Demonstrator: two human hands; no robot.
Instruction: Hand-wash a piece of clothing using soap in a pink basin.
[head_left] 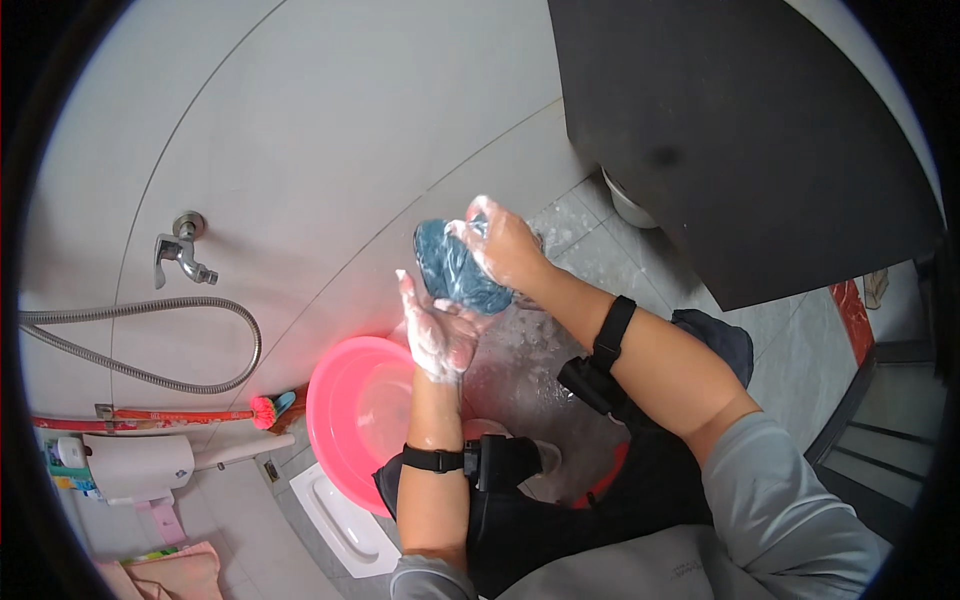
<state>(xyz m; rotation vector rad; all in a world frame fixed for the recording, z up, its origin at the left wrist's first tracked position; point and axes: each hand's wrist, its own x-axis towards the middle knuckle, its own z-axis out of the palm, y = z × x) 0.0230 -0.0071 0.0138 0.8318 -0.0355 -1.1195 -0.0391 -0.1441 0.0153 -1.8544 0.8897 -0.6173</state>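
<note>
While my right hand (503, 245) curls tight on the wet blue cloth (445, 262), my left hand (440, 338) lies palm up at its near edge, thumb wide; cloth between both, beyond pink basin (330, 435).

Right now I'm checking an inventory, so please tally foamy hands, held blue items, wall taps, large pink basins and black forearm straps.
Foamy hands: 2
Held blue item: 1
Wall tap: 1
Large pink basin: 1
Black forearm straps: 2
Total: 7

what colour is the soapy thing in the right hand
The soapy thing is a dull greyish blue; the head view shows it best.
</note>
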